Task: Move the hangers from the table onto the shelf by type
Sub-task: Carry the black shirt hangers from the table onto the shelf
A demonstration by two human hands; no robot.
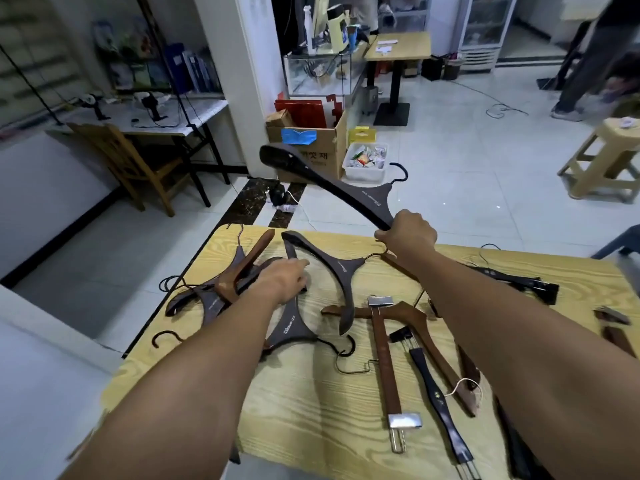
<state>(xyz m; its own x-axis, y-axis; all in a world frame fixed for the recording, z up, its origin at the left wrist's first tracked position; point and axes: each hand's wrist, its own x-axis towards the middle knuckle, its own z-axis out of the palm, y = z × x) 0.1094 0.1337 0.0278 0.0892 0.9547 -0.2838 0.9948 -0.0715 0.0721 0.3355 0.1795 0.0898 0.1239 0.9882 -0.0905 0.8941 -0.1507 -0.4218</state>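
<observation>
My right hand [408, 233] grips one arm of a dark wide-shouldered hanger [329, 181] and holds it up in the air beyond the table's far edge, hook pointing right. My left hand [285, 278] reaches onto a heap of dark and reddish-brown wide hangers [221, 292] at the table's left; its fingers curl over another dark wide hanger [294, 327]. A third dark wide hanger [332, 268] lies in the middle. Brown clip bar hangers [386, 362] and a black bar hanger [436, 393] lie to the right on the light wooden table [311, 410]. No shelf is in view.
More dark bar hangers [519, 282] lie at the table's far right. Beyond the table are a cardboard box [311, 147], a white bin [367, 161], a wooden chair [128, 161], a beige stool [609, 157] and a person's legs [581, 74] at the back right.
</observation>
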